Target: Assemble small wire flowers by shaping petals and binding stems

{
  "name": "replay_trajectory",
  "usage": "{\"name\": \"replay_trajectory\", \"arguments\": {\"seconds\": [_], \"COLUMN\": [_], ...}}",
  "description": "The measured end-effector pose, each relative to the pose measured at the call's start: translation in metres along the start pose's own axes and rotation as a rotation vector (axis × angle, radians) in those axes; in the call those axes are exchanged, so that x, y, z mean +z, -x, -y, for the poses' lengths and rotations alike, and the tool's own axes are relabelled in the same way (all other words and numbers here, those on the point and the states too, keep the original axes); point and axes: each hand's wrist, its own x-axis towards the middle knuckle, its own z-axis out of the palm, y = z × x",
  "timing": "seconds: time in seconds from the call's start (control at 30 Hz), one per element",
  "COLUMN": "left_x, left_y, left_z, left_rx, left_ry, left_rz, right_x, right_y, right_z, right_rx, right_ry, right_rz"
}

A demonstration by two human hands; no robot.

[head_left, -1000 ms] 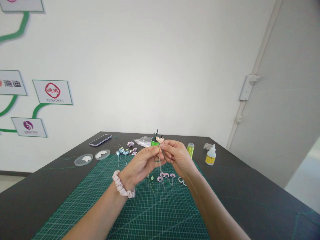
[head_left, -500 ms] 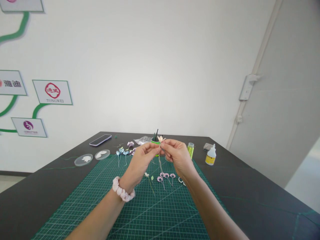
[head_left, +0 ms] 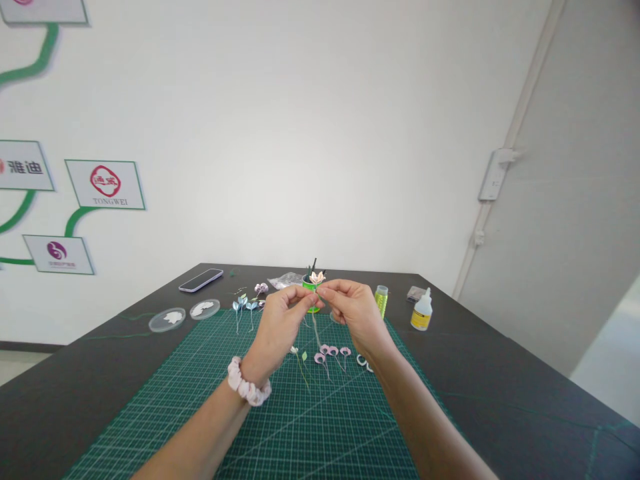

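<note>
Between my two hands stands a small pale pink flower (head_left: 317,277), its petals showing just above my fingertips and its thin stem hanging down below them. My left hand (head_left: 286,319) is closed in a pinch on the stem from the left. From the right, my right hand (head_left: 353,310) pinches just under the flower head. Beneath, on the green cutting mat (head_left: 320,420), lie several lilac looped petals on wire stems (head_left: 333,351) and a white bud on a green stem (head_left: 302,370). White rings (head_left: 362,361) sit partly behind my right forearm.
Behind my hands is a green tin with dark tools (head_left: 310,283). Blue wired flowers (head_left: 243,305) and clear dishes with white pieces (head_left: 167,319) lie left, near a phone (head_left: 201,280). A thread spool (head_left: 381,301) and a glue bottle (head_left: 422,312) stand right.
The flower has shifted slightly left and turned, showing more of its petals. My fingertips stay pinched on the stem, and its lower end has swung a little left.
</note>
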Motion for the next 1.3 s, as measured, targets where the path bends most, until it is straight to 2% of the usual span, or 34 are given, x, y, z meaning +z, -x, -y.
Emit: {"name": "replay_trajectory", "arguments": {"seconds": [0.73, 1.3], "left_x": [-0.0004, 0.0011], "left_y": [-0.0003, 0.0005], "left_z": [-0.0016, -0.0022], "left_rx": [-0.006, -0.021], "left_ry": [-0.045, 0.016], "left_rz": [-0.056, -0.021], "right_x": [0.0005, 0.0011], "right_y": [0.0012, 0.0], "right_z": [0.0013, 0.0018], "right_rx": [-0.024, -0.008], "right_ry": [0.012, 0.004], "right_rz": [-0.024, -0.063]}}
